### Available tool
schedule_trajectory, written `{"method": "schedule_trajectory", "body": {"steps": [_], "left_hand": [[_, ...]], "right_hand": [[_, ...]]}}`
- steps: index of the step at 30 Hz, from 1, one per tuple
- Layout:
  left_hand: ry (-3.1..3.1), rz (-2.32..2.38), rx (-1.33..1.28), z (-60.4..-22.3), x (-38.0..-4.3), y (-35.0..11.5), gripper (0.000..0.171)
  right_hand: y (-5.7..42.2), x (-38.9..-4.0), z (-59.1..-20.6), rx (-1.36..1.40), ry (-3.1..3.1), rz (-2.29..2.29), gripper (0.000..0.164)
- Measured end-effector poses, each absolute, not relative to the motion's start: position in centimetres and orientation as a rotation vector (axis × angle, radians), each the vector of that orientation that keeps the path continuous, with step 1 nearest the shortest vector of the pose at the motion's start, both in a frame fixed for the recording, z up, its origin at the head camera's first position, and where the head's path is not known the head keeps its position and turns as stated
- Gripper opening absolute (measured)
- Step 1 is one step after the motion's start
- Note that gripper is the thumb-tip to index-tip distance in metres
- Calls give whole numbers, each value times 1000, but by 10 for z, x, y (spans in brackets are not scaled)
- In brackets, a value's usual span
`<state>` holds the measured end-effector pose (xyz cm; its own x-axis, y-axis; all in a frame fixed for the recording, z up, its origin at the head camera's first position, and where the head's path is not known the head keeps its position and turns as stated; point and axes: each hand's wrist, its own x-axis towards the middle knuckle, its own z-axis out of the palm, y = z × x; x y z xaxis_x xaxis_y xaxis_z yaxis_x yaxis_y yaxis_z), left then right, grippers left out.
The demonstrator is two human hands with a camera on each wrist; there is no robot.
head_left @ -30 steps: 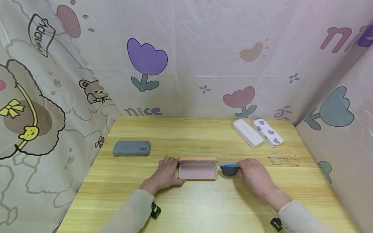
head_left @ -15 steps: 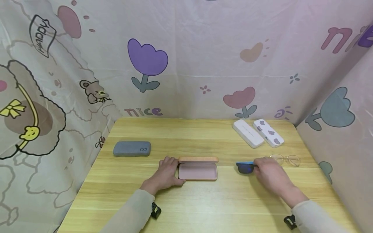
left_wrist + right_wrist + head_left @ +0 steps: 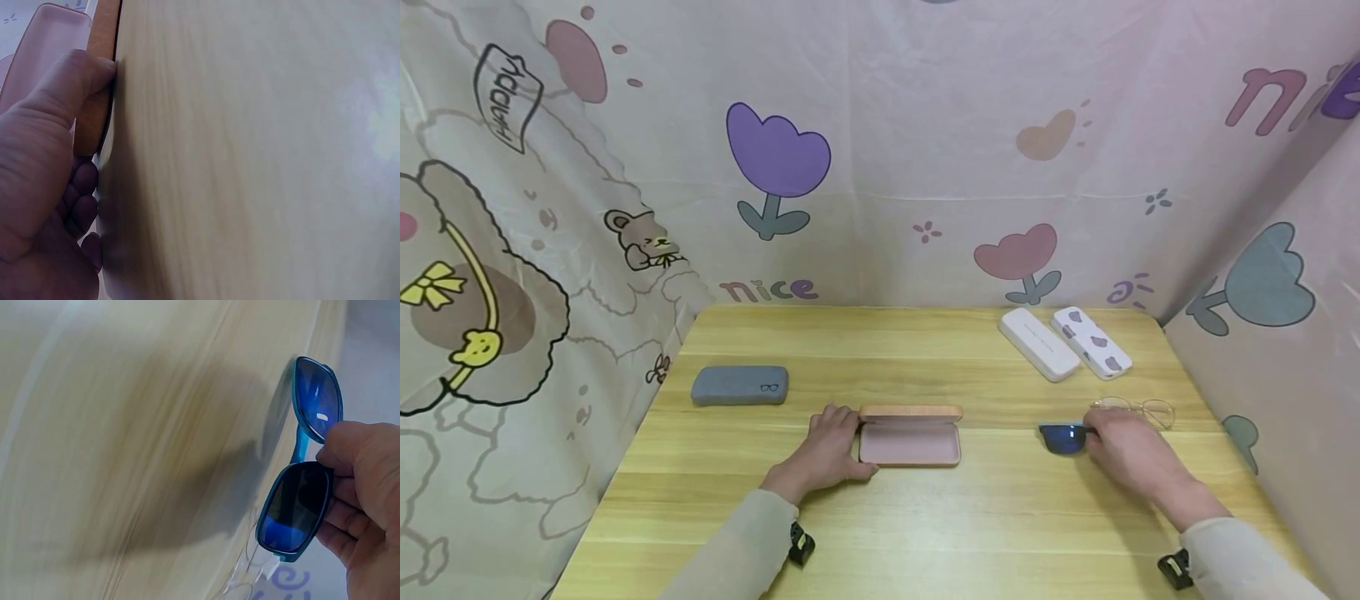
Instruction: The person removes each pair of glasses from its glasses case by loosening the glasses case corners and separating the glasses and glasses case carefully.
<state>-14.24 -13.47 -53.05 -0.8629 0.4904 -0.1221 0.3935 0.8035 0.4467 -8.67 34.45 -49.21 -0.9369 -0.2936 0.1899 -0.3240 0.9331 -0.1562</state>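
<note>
An eyeglass case (image 3: pixel 910 444) with a wood-toned shell and pink lining lies with its lid raised in the middle of the table. My left hand (image 3: pixel 823 450) grips its left end; in the left wrist view the thumb (image 3: pixel 75 78) presses the case's front wall (image 3: pixel 94 119). Off to the right, my right hand (image 3: pixel 1131 454) pinches a pair of sunglasses (image 3: pixel 1063 438) with dark blue lenses. The right wrist view shows thumb and fingers at the bridge, between the lenses (image 3: pixel 295 512), with the sunglasses held above the table. Thin-rimmed clear glasses (image 3: pixel 1157 412) lie just behind this hand, partly covered by it.
A grey-blue glasses case (image 3: pixel 740 386) lies shut at the left. At the back right are a plain white case (image 3: pixel 1039 344) and a white patterned case (image 3: pixel 1091 342), side by side. Printed curtains (image 3: pixel 880 167) hang behind the wooden table (image 3: pixel 925 533) and along its sides.
My right hand has moved right with the sunglasses, away from the raised-lid case and up to the clear glasses. The left hand and its case have stayed in place.
</note>
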Motion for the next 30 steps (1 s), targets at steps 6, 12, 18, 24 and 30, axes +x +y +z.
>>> {"method": "schedule_trajectory", "body": {"steps": [6,12,18,24,30], "left_hand": [[2757,618,690,-530,-142,-135,89],[2758,613,688,-530,-142,-134,88],[2760,611,696,-530,-142,-134,85],[2752,614,690,-528,-141,-134,85],[2759,607,694,-527,-141,-134,84]], "right_hand": [[361,-86,-492,439,-2962,242,24],[380,-85,-491,389,-3024,183,25],[395,-84,-490,350,-3053,101,20],[408,-81,-487,283,-3096,48,16],[419,-79,-483,263,-3126,41,13]]}}
